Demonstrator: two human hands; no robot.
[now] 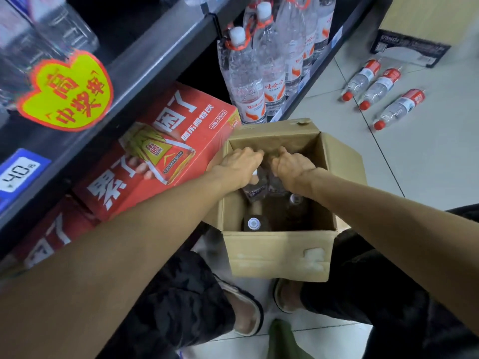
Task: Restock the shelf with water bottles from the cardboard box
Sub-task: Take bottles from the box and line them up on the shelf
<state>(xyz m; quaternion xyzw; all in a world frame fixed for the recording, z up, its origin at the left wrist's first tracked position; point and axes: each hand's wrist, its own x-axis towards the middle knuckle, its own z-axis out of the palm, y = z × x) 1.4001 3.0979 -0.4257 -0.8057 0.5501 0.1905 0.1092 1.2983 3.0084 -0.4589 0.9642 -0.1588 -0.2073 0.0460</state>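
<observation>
An open cardboard box (278, 252) stands on the floor between my knees. Both my hands reach into its far half. My left hand (239, 165) curls over the top of a clear water bottle (255, 189). My right hand (291, 168) curls over another bottle (277, 186) beside it; its fingers are hidden. Two more bottles stand in the near half, a white-capped one (254, 224) and a second bottle (295, 200). The dark shelf (160, 55) rises at the left.
Red drink cartons (155, 154) sit on the lowest shelf beside the box. Tall water bottles (261, 71) stand further along. Three red-capped bottles (381, 92) lie on the tiled floor at the right, near another carton (409, 47). My sandalled feet (246, 312) are below the box.
</observation>
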